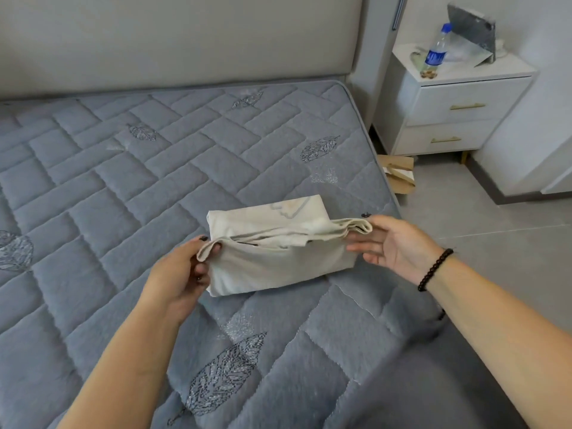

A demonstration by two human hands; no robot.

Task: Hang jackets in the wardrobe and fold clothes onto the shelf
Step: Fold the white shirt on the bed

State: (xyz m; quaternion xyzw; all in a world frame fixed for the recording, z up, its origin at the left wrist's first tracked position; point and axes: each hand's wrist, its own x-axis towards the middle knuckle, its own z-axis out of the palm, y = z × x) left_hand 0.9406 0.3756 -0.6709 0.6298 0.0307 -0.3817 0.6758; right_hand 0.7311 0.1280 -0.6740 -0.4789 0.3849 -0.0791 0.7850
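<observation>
Cream cotton, folded to a compact rectangle: a light garment (278, 243) lies near the right edge of a bare grey quilted mattress (123, 181). The left hand (182, 274) pinches the garment's left upper corner between thumb and curled fingers. The right hand (393, 246) is at the right corner, palm up with fingers nearly straight under the bunched layers, and the thumb appears to press on top. The upper layers are lifted slightly off the rest of the fold.

Progress, as a judgement: this piece looks almost fully folded, with a last fold or a lift to the shelf remaining. No wardrobe, shelf or jackets are in view, so the hanging part cannot be assessed.

A faint grey and tan print shows on the garment's far panel, but it cannot be read. On the white nightstand (464, 103) stands a water bottle (435, 54) with a blue label whose writing is too small to read.
</observation>
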